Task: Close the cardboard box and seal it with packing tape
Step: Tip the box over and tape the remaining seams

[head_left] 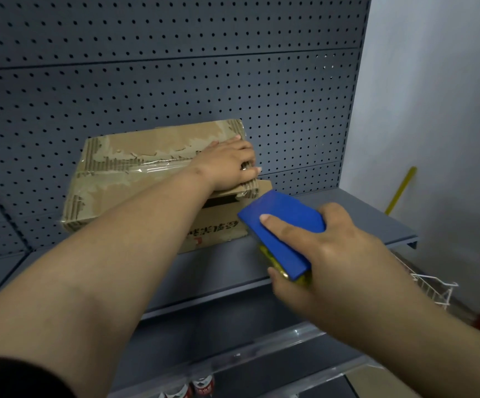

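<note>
A worn cardboard box (135, 173) lies on a grey shelf (356, 214), its flaps folded down and a strip of clear tape (158, 165) running along the top seam. My left hand (230, 162) presses flat on the box's right end, fingers curled over the edge. My right hand (325, 254) holds a blue tape dispenser (281, 231) just right of the box's near right corner, index finger stretched along its top. A yellowish tape roll (276, 262) shows under the dispenser. I cannot tell whether the tape still joins dispenser and box.
A grey pegboard panel (175, 67) backs the shelf. White wire baskets (431, 285) hang at the lower right, with a yellow stick (399, 191) leaning on the white wall. Cans (201, 386) stand on a lower shelf.
</note>
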Available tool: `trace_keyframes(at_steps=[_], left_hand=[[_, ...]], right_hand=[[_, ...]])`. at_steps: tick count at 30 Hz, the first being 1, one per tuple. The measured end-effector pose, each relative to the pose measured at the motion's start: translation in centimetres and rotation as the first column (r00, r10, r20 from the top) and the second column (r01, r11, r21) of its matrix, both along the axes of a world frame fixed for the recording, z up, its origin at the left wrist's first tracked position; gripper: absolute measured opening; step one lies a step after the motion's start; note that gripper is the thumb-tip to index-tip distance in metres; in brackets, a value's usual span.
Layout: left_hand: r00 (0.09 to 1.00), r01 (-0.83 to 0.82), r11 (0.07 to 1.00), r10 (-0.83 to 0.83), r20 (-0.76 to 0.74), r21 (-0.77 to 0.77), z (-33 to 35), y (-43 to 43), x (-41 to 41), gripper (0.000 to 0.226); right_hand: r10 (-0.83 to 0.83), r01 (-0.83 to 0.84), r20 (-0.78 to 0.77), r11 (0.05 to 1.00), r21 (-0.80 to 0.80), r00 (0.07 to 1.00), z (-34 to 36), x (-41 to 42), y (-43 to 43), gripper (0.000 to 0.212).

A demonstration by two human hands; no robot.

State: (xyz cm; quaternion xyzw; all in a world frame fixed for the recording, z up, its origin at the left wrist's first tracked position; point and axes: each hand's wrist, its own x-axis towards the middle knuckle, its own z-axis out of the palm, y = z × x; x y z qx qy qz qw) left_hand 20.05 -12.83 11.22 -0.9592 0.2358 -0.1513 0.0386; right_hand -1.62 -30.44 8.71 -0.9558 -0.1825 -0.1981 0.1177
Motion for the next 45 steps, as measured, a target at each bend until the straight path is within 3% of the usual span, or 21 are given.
trace_keyframes(at_steps=[9,13,17,20,22,25,31,33,36,39,45], left_hand=[[1.000,0.018,1.000,-0.018,0.011,-0.003,0.0,0.0,0.2,0.042],[1.000,0.017,1.000,-0.017,0.009,0.007,0.0,0.0,0.1,0.043],[0.999,0.028,1.000,-0.028,0.016,0.012,-0.2,0.0,0.0,0.042],[1.000,0.018,1.000,-0.018,0.017,0.014,0.1,0.1,0.0,0.044],[1.000,0.012,1.000,-0.012,0.015,0.008,0.2,0.3,0.0,0.045],[1.000,0.004,1.000,-0.004,0.021,0.003,0.5,0.6,-0.1,0.047],[0.999,-0.042,0.999,0.042,-0.012,0.005,1.1,0.5,-0.5,0.051],[0.998,-0.060,0.998,0.060,0.000,-0.005,1.0,0.5,-0.7,0.053],[0.995,-0.101,0.993,0.102,0.017,-0.053,0.7,0.2,-1.1,0.057],[0.993,-0.116,0.992,0.117,0.016,-0.054,0.5,0.2,-1.1,0.058],[0.992,-0.121,0.992,0.122,0.014,-0.046,0.5,0.2,-0.9,0.058]], right_hand=[[-0.103,0.102,-0.007,0.992,-0.075,0.995,0.0,3.5,-0.1,0.056],[-0.027,0.022,-0.047,0.995,-0.100,0.999,0.2,4.3,0.7,0.051],[-0.056,0.056,-0.052,0.998,0.002,0.997,0.9,6.0,0.0,0.049],[-0.005,-0.009,-0.165,0.996,-0.084,0.986,0.0,6.8,0.2,0.039],[-0.053,0.036,-0.145,0.992,-0.122,0.988,-1.4,7.1,-0.5,0.035],[-0.206,0.208,-0.046,0.976,0.064,0.978,-1.7,8.3,-3.0,0.050],[-0.248,0.238,0.025,0.950,0.202,0.969,-1.9,13.4,-4.9,0.063],[-0.256,0.249,0.035,0.959,0.135,0.966,-2.7,15.6,-5.0,0.066],[-0.216,0.226,0.083,0.963,-0.147,0.973,-4.2,18.8,-5.1,0.067],[-0.165,0.189,0.095,0.903,-0.386,0.982,-6.0,21.5,-5.3,0.065],[-0.186,0.170,0.026,0.820,-0.546,0.982,-9.6,24.7,-5.4,0.068]])
